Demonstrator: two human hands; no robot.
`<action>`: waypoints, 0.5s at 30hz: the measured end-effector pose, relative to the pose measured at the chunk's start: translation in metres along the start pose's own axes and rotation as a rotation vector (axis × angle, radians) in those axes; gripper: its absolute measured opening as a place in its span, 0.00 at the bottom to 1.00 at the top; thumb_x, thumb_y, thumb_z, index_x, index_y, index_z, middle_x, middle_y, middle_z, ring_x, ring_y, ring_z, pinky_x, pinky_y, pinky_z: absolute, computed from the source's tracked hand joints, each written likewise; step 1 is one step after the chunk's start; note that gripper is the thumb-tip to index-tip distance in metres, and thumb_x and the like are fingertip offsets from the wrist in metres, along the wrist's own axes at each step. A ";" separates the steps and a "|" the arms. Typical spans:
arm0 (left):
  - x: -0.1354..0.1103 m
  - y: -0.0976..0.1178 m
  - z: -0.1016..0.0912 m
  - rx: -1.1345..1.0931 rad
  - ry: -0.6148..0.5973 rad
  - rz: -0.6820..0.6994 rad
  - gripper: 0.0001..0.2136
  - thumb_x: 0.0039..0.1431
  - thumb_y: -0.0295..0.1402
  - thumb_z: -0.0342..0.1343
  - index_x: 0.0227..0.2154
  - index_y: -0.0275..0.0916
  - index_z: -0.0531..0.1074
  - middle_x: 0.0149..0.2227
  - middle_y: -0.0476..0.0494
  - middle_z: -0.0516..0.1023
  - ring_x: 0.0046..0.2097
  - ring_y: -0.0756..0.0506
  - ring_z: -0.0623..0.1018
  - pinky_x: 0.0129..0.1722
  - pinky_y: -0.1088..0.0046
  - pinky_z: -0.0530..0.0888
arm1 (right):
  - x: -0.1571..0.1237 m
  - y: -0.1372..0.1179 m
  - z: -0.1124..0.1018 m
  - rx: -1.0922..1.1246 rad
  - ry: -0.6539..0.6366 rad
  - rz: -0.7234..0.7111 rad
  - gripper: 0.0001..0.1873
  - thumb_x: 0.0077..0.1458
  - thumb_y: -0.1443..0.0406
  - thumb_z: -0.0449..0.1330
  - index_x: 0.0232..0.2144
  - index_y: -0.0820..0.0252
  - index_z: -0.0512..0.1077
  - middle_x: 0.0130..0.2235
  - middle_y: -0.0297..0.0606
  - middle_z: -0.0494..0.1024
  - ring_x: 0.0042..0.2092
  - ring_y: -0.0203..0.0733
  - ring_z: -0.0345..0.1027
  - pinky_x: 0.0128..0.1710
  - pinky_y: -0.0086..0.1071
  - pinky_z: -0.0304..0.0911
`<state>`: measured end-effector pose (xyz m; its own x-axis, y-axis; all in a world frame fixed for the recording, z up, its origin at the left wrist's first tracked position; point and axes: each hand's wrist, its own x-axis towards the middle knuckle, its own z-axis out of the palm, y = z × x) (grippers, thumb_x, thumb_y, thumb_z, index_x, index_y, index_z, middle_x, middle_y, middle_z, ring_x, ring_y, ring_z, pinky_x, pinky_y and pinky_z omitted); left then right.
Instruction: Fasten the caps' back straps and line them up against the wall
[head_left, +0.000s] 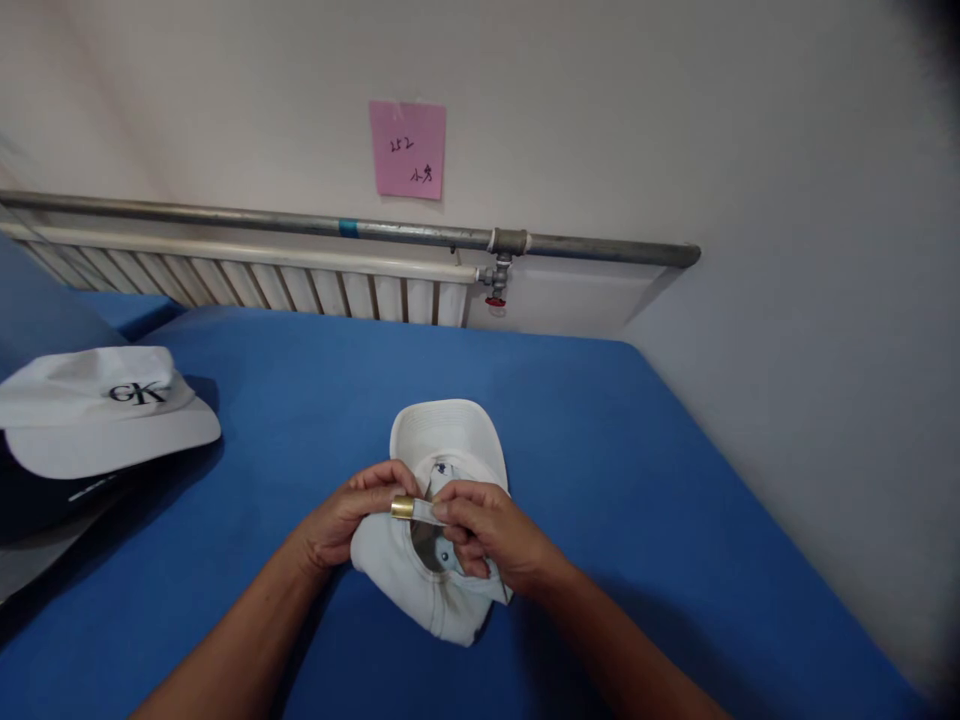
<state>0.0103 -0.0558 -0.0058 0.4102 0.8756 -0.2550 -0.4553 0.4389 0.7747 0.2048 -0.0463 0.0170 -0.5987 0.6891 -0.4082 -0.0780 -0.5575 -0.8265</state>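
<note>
A white baseball cap (450, 430) lies on the blue surface in front of me, its brim pointing away and its back opening toward me. My left hand (360, 510) grips the cap's left back edge, with thumb and fingers beside the gold buckle (402, 507). Between thumb and forefinger, my right hand (484, 525) pinches the pale strap (427, 512) that runs out of the buckle. Its other fingers curl over the cap's opening. Part of the strap's end is hidden by the right fingers.
At the left, another white cap with black letters (112, 410) sits on top of a dark cap (37, 495). The blue surface (615, 450) borders a grey wall on the right. Behind it are a radiator (300, 285), a metal pipe (262, 220) and a pink note (407, 150).
</note>
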 end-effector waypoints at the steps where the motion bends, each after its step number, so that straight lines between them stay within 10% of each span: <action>1: 0.000 0.000 0.001 0.007 0.006 0.000 0.07 0.46 0.30 0.67 0.27 0.36 0.76 0.27 0.48 0.76 0.27 0.53 0.74 0.28 0.80 0.70 | 0.000 0.000 0.001 -0.001 0.008 0.004 0.06 0.46 0.63 0.59 0.24 0.59 0.66 0.17 0.21 0.57 0.14 0.23 0.40 0.13 0.22 0.39; 15: 0.000 0.004 0.011 0.123 0.130 0.006 0.08 0.41 0.30 0.68 0.23 0.35 0.74 0.19 0.52 0.71 0.21 0.55 0.67 0.21 0.82 0.64 | 0.001 0.001 0.003 -0.167 0.081 0.020 0.03 0.44 0.68 0.55 0.21 0.60 0.65 0.16 0.23 0.61 0.12 0.24 0.47 0.11 0.23 0.44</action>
<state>0.0167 -0.0558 0.0037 0.2982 0.9005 -0.3166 -0.3543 0.4124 0.8393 0.2016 -0.0477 0.0166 -0.5319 0.7177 -0.4495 0.0702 -0.4916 -0.8680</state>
